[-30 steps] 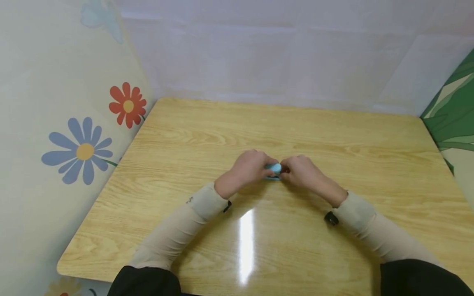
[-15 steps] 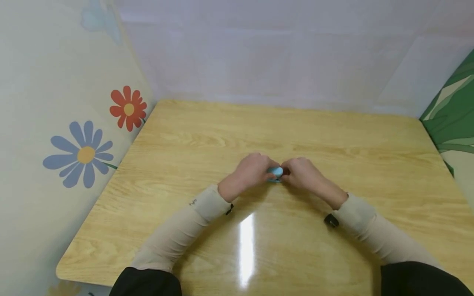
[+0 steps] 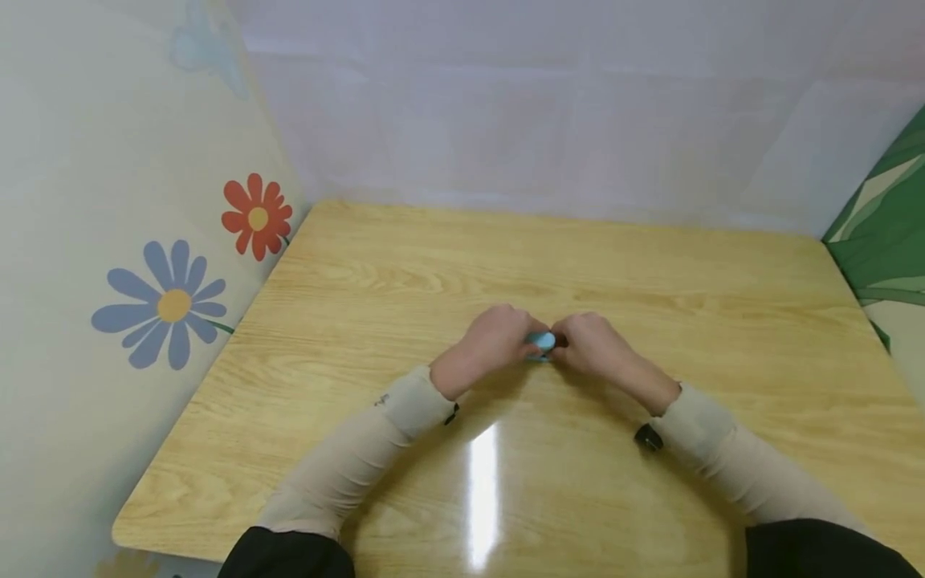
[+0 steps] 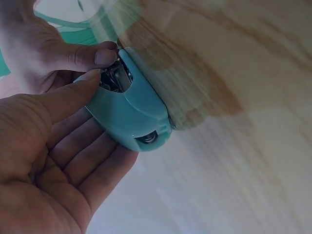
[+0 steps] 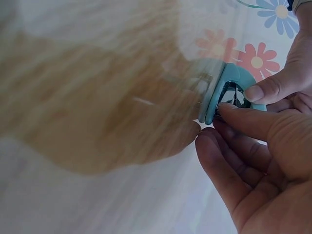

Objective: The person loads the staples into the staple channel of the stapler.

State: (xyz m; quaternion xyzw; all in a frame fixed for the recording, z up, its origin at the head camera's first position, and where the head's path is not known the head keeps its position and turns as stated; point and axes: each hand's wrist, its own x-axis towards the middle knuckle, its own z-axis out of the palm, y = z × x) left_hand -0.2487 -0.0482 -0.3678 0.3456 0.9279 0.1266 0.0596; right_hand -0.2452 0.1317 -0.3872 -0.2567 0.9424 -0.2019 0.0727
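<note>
A small teal stapler [image 3: 542, 340] is on the table between the two hands. My left hand [image 3: 495, 341] grips its body, with the thumb on one side and the other fingers along the opposite side, as the left wrist view shows. Metal parts [image 4: 117, 78] show through the opening in the stapler's side. My right hand [image 3: 596, 349] pinches at the opposite end, its thumb [image 5: 236, 109] at the metal in the opening and its curled fingers close to the tabletop. Whether the right fingertips hold a staple, I cannot tell.
The wood-grain table [image 3: 405, 273] is glossy and reflects a light strip near the front. A pale sheet [image 3: 506, 120] hangs behind it. Flower-painted wall [image 3: 72, 201] borders the left side, and green leaf pattern [image 3: 889, 233] the right.
The scene has shifted slightly downward in the head view. Both hands stay on the stapler, and its position between them is nearly the same.
</note>
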